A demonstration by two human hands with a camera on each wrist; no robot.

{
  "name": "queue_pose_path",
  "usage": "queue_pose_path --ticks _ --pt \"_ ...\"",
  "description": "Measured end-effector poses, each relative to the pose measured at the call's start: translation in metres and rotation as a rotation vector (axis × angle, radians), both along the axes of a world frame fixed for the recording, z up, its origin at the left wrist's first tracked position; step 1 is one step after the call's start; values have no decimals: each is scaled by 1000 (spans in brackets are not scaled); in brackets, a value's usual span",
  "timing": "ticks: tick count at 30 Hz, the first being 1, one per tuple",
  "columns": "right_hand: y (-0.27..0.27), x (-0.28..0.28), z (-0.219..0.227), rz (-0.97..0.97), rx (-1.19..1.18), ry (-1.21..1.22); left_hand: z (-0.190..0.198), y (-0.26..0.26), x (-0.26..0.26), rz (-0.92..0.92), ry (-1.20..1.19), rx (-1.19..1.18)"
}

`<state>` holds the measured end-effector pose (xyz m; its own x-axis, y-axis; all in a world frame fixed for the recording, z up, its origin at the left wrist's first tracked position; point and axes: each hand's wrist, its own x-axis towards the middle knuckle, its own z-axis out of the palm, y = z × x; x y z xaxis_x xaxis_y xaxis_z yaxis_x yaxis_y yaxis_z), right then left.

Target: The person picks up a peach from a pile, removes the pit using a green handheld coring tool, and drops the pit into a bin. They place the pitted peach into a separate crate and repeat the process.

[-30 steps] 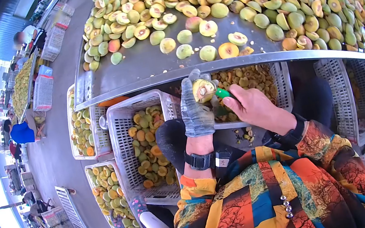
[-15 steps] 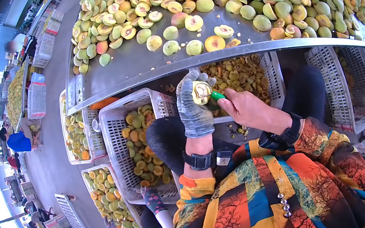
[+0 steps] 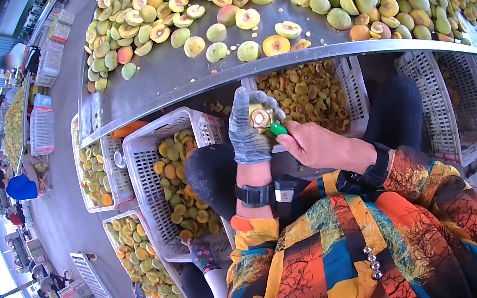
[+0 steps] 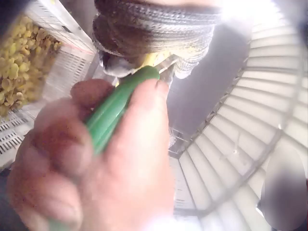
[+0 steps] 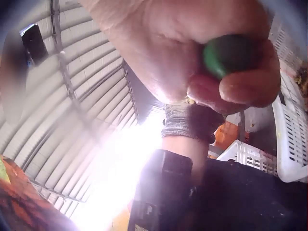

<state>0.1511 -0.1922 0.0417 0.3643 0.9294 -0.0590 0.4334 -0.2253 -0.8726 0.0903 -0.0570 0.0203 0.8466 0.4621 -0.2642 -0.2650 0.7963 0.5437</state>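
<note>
Green handle (image 3: 279,129) gripped in my right hand (image 3: 321,145), I grasp, at that hand's ten o'clock, the cut fruit (image 3: 259,118) in my gloved left hand (image 3: 246,130), probably light, firm and juice-slick, so best cupped round its uncut side.

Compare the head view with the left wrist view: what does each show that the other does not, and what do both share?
Only the head view: heaped fruit on the metal table, and the patterned shirt. Only the left wrist view: the pale ribbed roof. Both: the gloved left hand holding a fruit piece, the bare right hand gripping a green handle, and a white fruit crate.
</note>
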Motion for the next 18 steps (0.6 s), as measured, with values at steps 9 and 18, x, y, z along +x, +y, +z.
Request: queue_pose_path --ticks 9,18 --pt "0 24 2 90 6 -198 20 -2 -4 9 156 132" --pt "-3 16 24 107 -320 575 9 -7 3 159 260 344"
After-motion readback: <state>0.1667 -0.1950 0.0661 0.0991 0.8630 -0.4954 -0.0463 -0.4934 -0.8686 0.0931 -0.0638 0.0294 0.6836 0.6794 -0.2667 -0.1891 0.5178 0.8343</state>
